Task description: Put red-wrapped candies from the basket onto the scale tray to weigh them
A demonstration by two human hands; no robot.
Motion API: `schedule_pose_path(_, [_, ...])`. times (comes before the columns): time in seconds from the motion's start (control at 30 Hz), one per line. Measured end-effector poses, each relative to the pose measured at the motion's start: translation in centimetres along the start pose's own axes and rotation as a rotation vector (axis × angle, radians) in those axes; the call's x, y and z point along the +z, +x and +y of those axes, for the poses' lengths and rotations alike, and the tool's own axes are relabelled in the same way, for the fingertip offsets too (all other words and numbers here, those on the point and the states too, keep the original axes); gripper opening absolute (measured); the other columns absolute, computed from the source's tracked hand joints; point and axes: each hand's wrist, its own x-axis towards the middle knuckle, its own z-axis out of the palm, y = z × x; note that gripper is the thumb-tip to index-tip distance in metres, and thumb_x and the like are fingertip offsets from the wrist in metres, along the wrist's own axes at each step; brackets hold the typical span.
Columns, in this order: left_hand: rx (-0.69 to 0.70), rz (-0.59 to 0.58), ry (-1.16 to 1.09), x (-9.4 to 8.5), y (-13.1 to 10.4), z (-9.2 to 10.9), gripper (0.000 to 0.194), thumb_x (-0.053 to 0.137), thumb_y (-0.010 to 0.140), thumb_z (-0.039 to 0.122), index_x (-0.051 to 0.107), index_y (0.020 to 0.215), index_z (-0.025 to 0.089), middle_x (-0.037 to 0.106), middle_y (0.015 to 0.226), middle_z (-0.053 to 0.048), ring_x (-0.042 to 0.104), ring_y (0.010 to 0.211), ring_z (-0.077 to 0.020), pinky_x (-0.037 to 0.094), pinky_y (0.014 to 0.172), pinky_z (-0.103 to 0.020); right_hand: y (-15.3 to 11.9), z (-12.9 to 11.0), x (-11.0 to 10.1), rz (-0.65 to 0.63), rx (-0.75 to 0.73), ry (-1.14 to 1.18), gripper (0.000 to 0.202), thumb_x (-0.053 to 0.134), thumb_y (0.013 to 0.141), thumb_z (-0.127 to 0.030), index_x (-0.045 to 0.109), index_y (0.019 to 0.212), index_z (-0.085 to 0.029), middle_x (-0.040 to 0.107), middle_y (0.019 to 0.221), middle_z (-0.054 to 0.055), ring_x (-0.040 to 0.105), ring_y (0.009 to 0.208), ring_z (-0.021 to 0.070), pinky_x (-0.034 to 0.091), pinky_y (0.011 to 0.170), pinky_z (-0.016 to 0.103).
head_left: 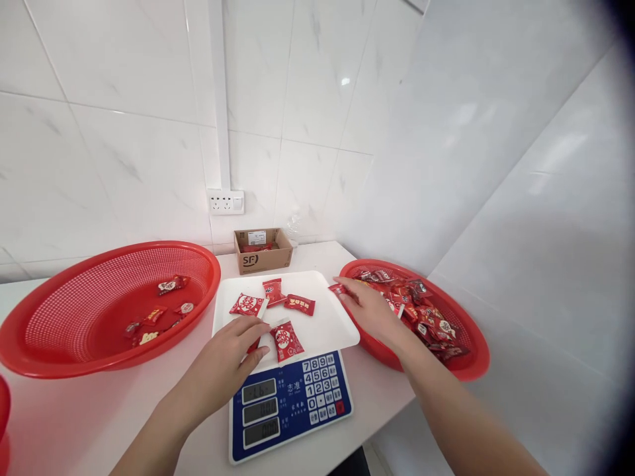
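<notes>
My right hand (371, 309) is over the right edge of the scale's white tray (327, 327), with a small red wrapped candy (338, 289) pinched at its fingertips. At the tray's front left, my left hand (235, 354) curls its fingers around another red wrapped candy (253, 345), mostly hidden behind them. Beside that hand lies a red packet with a white emblem (285, 340). Several more red packets rest on the tray, among them a narrow one (299, 304) and a flat one (248, 304). The blue scale panel (292, 406) faces me, its digits faint.
A red oval basket (446, 324) full of wrapped candies stands on the right, under my right forearm. On the left, a larger red basket (64, 291) holds several candies. Behind the tray is a small cardboard box (268, 261) against the tiled wall, below a socket (226, 201).
</notes>
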Motion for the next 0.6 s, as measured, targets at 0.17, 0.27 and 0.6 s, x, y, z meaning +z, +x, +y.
schedule_pose_path(0.17, [0.018,-0.012,-0.002,0.0,0.0,0.1,0.028,0.044,0.091,0.027,0.058,0.116,0.026,0.060,0.117,-0.006,0.056,0.108,-0.0221,0.049,0.089,-0.037,-1.9,-4.0,2.9,-0.109,-0.132,0.068,0.021,0.053,0.085,-0.019,0.058,0.105,-0.018,0.068,0.099,0.005,0.063,0.088,0.0198,0.048,0.077,0.033])
schedule_pose_path(0.27, [0.016,-0.019,0.005,-0.1,0.0,0.2,0.028,0.043,0.091,0.026,0.057,0.116,0.025,0.059,0.118,-0.006,0.055,0.109,-0.0222,0.049,0.090,-0.038,-2.5,-4.6,4.1,-0.112,-0.177,0.052,0.011,0.053,0.086,-0.018,0.061,0.094,-0.018,0.066,0.097,0.005,0.061,0.091,0.0205,0.047,0.078,0.034])
schedule_pose_path(0.6, [0.028,-0.016,0.001,0.1,0.0,0.0,0.028,0.044,0.091,0.025,0.056,0.116,0.025,0.059,0.117,-0.006,0.056,0.107,-0.0220,0.049,0.089,-0.037,-2.7,-3.5,5.4,-0.075,-0.283,0.105,0.021,0.052,0.085,-0.013,0.068,0.096,-0.021,0.065,0.098,0.005,0.059,0.094,0.0190,0.048,0.083,0.034])
